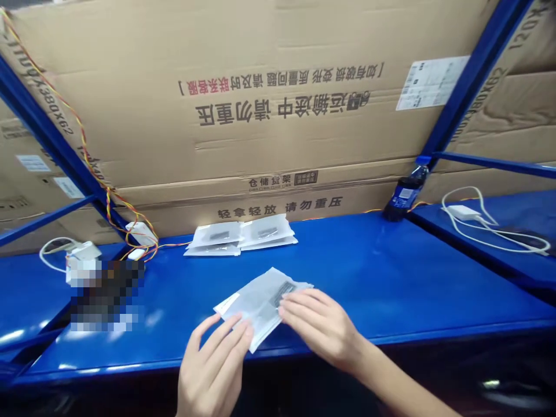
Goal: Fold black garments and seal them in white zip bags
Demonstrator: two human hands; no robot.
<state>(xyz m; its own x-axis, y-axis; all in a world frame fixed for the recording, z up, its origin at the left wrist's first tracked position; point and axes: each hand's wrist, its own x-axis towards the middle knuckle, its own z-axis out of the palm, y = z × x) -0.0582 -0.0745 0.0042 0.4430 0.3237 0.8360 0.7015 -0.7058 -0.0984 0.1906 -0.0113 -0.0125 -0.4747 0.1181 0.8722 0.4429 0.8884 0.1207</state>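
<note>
Filling most of the view, a large corrugated cardboard carton (278, 116) printed with upside-down Chinese text, framed by slanting blue steel uprights (473, 75) with more cartons beyond them. Along its foot, a long blue shelf (347, 278), and off to the right, a separate blue shelf section (490, 226) carrying a white charger (463, 212) on a looped white cable. At far left, a pixelated patch (104, 295) hiding whatever lies there, just beside white plug blocks (141, 231) and twisted yellow-and-red wires (82, 139). Against the carton, a dark plastic bottle (406, 194) with a blue cap, tilted. Toward the back of the shelf, a loose group of overlapping sealed plastic packets (241, 234). Nearest, over the shelf, a translucent packet (260, 304) with a dark strip inside, held between both hands: left hand (215, 365) on its lower edge, fingers slightly spread; right hand (321, 324) on its right side, fingers close together. Any contact between packet and shelf impossible to tell.
</note>
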